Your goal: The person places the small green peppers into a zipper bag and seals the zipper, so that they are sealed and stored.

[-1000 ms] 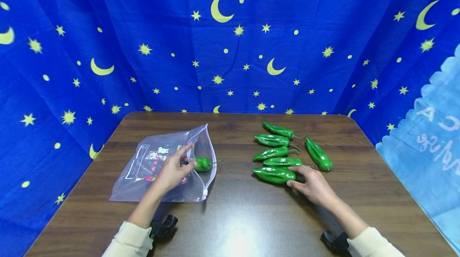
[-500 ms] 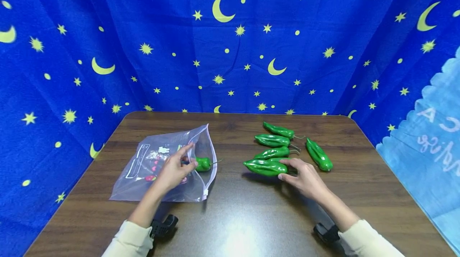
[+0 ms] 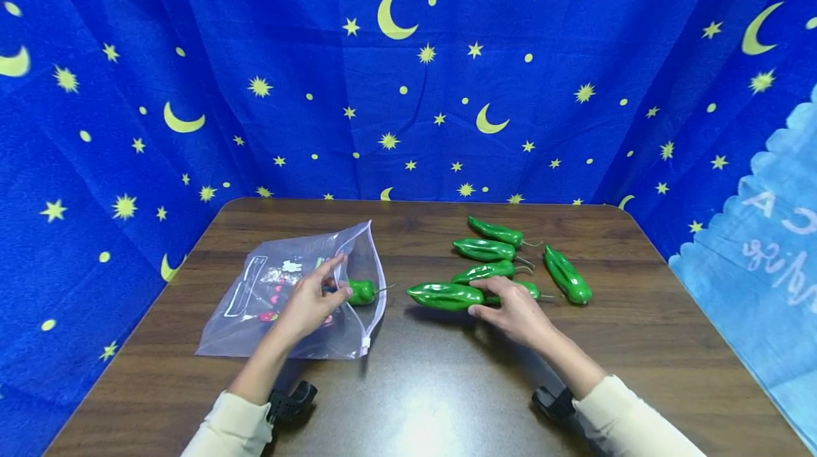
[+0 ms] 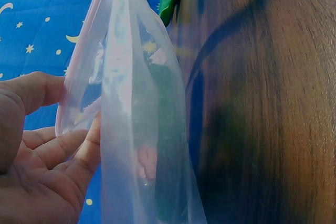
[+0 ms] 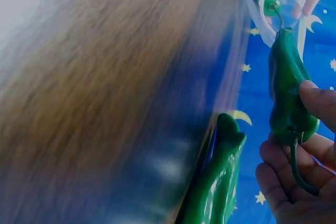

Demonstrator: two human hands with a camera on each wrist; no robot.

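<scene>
My left hand pinches the upper layer of a clear zip bag at its mouth, which gapes to the right. Inside that mouth lies one green pepper, its thin stem poking out past the zip edge. In my right hand is another green pepper, gripped at its stem end with the tip toward the bag. The right wrist view shows thumb and fingers around this held pepper, its curved stem hanging free. A shadow beneath suggests it is off the table.
Several green peppers lie right of the bag: a column with a far pepper, a second, a third, one partly behind my right hand, and a slanted pepper farther right. A starry blue cloth hangs behind the wooden table.
My right hand has lifted the nearest pepper and carried it left toward the bag, uncovering part of the pepper behind it. My left hand stays at the bag's mouth.
</scene>
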